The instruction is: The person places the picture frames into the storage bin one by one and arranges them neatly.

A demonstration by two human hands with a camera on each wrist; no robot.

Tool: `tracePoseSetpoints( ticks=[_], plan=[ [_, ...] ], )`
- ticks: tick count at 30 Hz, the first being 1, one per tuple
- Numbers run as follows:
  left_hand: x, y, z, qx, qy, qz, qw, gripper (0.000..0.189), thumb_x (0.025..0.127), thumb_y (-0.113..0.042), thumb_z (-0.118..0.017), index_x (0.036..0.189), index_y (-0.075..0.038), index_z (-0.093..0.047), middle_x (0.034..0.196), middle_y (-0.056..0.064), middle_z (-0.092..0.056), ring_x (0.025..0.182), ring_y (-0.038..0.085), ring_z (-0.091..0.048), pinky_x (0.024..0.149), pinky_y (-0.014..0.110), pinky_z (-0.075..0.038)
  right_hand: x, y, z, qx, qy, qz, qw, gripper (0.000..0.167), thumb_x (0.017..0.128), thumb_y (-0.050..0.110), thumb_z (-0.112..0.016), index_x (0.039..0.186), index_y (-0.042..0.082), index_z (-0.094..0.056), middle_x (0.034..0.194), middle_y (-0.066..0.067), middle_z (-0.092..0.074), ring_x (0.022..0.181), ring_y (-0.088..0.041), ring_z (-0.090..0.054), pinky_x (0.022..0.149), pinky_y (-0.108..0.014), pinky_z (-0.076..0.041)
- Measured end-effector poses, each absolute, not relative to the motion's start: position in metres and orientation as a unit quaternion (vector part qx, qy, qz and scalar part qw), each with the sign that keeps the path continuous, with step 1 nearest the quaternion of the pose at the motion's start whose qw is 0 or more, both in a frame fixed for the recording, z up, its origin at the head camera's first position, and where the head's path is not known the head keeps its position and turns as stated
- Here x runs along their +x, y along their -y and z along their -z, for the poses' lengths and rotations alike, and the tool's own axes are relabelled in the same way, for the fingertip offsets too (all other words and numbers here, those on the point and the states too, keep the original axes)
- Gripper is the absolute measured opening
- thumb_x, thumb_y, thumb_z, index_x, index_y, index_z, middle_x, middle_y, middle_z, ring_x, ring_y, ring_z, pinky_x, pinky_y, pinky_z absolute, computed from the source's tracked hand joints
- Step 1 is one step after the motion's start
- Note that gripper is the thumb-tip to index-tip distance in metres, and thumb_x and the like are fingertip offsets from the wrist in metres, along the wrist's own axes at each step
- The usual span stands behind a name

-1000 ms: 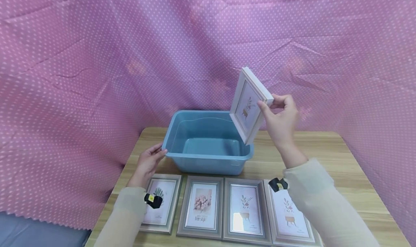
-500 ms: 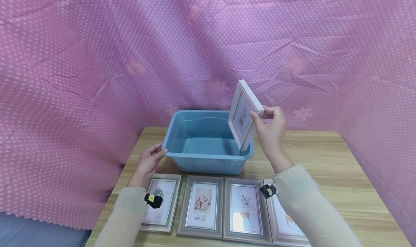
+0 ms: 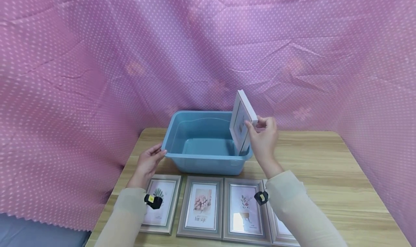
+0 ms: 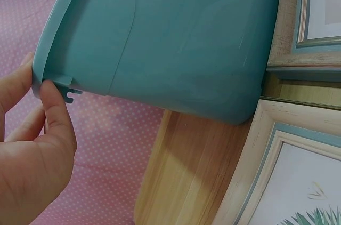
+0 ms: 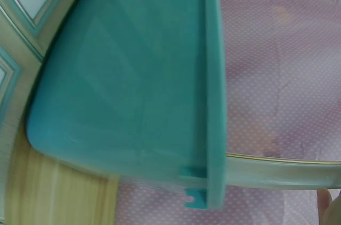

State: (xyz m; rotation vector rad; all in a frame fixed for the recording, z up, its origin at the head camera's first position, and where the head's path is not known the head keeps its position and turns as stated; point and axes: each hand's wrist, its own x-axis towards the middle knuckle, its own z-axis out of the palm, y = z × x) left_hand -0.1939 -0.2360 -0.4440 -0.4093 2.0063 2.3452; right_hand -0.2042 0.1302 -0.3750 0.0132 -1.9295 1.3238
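Note:
A blue plastic basin [image 3: 208, 165] stands on the wooden table. My left hand [image 3: 148, 164] pinches its rim at the left front corner, thumb and fingers on either side in the left wrist view. My right hand [image 3: 264, 138] grips a white picture frame [image 3: 242, 122] by its right edge, thumb on the front and fingers behind. That frame stands on edge, tilted, its lower part inside the right end of the basin and its top above the rim. In the right wrist view only a fingertip [image 5: 324, 203] shows, by the frame's edge [image 5: 277, 173].
Several picture frames lie flat in a row before the basin: a plant print [image 3: 162, 203], a flower print [image 3: 200, 207], a potted-plant print [image 3: 246, 211], and one [image 3: 281, 230] partly under the right sleeve. Pink dotted cloth [image 3: 195, 52] hangs behind the table [image 3: 325, 174].
My right hand has moved down and to the left, lowering the white picture frame into the right end of the basin. The left hand stays on the rim.

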Motion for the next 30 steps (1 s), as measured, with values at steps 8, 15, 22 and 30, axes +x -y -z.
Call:
tracePoseSetpoints(
  ticks=[8, 15, 22, 30],
  plan=[
    [-0.195, 0.235, 0.445, -0.13, -0.644, -0.754, 0.012, 0.051, 0.089, 0.003, -0.063, 0.137, 0.006, -0.044, 0.11, 0.007, -0.059, 0.092, 0.006, -0.06, 0.089, 0.021, -0.05, -0.202, -0.129, 0.39, -0.004, 0.773, -0.507, 0.382, 0.036, 0.078, 0.012, -0.08, 0.095, -0.006, -0.054, 0.095, -0.016, -0.056, 0.082, -0.019, -0.053, 0.06, -0.008, -0.049],
    [-0.196, 0.235, 0.446, -0.13, -0.647, -0.751, 0.012, 0.052, 0.089, 0.002, -0.064, 0.137, 0.005, -0.044, 0.117, 0.013, -0.056, 0.093, 0.007, -0.06, 0.091, 0.021, -0.049, -0.201, -0.125, 0.404, 0.004, 0.777, -0.495, 0.388, 0.034, 0.079, 0.014, -0.079, 0.094, -0.004, -0.054, 0.095, -0.015, -0.057, 0.081, -0.021, -0.055, 0.06, -0.029, -0.056],
    [-0.194, 0.234, 0.445, -0.134, -0.652, -0.746, 0.01, 0.052, 0.089, 0.0, -0.065, 0.136, 0.004, -0.045, 0.117, 0.012, -0.057, 0.093, 0.007, -0.059, 0.091, 0.02, -0.049, -0.201, -0.121, 0.415, -0.001, 0.78, -0.493, 0.386, 0.033, 0.078, 0.013, -0.08, 0.091, -0.003, -0.054, 0.093, -0.013, -0.056, 0.081, -0.023, -0.056, 0.062, -0.031, -0.057],
    [-0.195, 0.233, 0.446, -0.137, -0.646, -0.751, 0.001, 0.051, 0.088, 0.001, -0.065, 0.135, 0.005, -0.046, 0.116, 0.013, -0.057, 0.092, 0.008, -0.06, 0.091, 0.021, -0.05, -0.2, -0.119, 0.422, -0.01, 0.782, -0.489, 0.385, 0.033, 0.077, 0.011, -0.081, 0.091, -0.003, -0.054, 0.095, -0.014, -0.057, 0.08, -0.021, -0.055, 0.062, -0.032, -0.058]
  ],
)
